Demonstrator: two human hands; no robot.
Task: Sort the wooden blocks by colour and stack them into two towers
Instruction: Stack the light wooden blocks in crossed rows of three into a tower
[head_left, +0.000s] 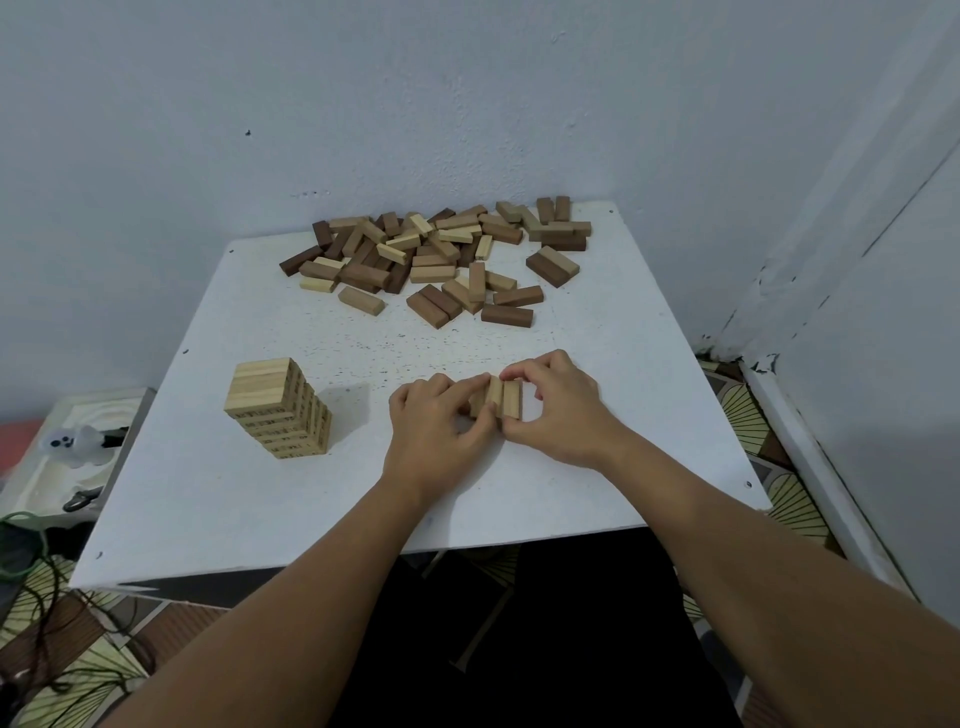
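Both hands (511, 410) grip light blocks (503, 397) on table (208, 483).

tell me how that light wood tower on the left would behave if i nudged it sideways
The light tower is tall for its narrow footprint, so a push near the top would probably tip it. Its layers are loose blocks, and the lower ones already look slightly offset, so they would likely slide apart. It stands apart from both hands on the table.

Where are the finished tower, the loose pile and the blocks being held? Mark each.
tower (270, 387): head view, on its top layer.
loose pile (431, 254): head view, mid-heap.
held blocks (511, 397): head view, on the rightmost block's top face.
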